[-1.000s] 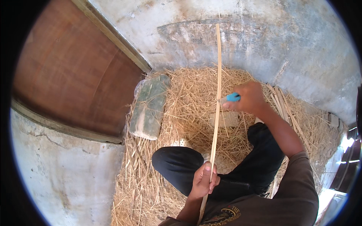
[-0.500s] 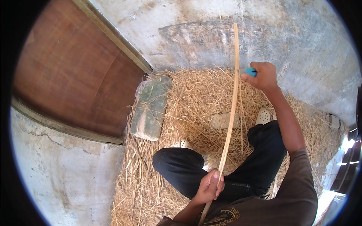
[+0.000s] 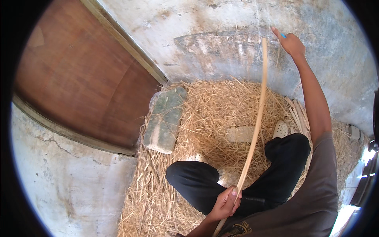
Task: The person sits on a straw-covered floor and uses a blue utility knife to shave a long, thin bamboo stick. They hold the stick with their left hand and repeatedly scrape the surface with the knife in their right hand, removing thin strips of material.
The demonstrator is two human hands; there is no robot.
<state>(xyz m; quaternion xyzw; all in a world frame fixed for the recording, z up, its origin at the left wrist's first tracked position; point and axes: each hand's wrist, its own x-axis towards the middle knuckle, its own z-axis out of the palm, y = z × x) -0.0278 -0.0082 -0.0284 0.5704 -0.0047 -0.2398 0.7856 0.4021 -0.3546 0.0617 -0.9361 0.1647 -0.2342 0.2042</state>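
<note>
Long pale cane strip (image 3: 256, 122), slightly bowed, running from the lap up toward the wall. Lower end clamped in the left hand (image 3: 226, 203), fist closed around it just above the crossed legs. Right hand (image 3: 291, 42) flung far out and up, beside the strip's top end but seemingly clear of it, fingers curled on a small blue-handled tool (image 3: 283, 35), blade hidden. Hands well apart. Underneath, a bed of straw (image 3: 205, 114); a grey-green flat stone (image 3: 165, 118) near the brown door (image 3: 79, 79); a pale sandal (image 3: 281, 128) by the right knee; more split strips (image 3: 297, 114) lying at the right. Likely risks: free top end whipping back or snapping if bent harder, splinters in the gripping palm, the tool's edge swinging near the forearm.
</note>
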